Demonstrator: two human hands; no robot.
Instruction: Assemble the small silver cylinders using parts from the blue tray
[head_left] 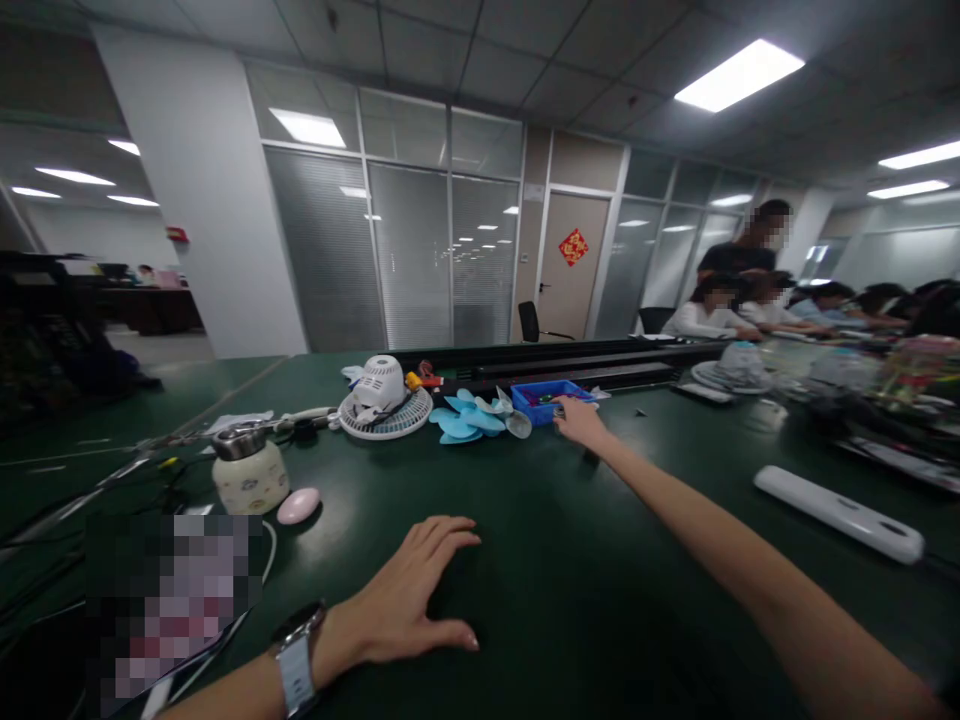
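Observation:
My left hand (401, 595) is open over the green tabletop, thumb and fingers apart, holding nothing; a watch with a pale strap is on its wrist. My right hand (581, 425) reaches far forward to the front right of a small blue tray (531, 411). Its fingers look bent together at the tray's edge, and what they may hold is too small to make out. Small dark parts lie inside the tray. Just left of it are light-blue fan blades (466, 415), then a white fan housing (381, 385) resting on a round white fan grille (401, 425).
At left stand a cream jar with a metal top (250, 468) and a pink oval object (298, 506), near cables and a blurred-out screen (180, 600). A long white device (836, 512) lies at right. Black rails (570, 372) run along the back. Several people sit at the far right; one stands.

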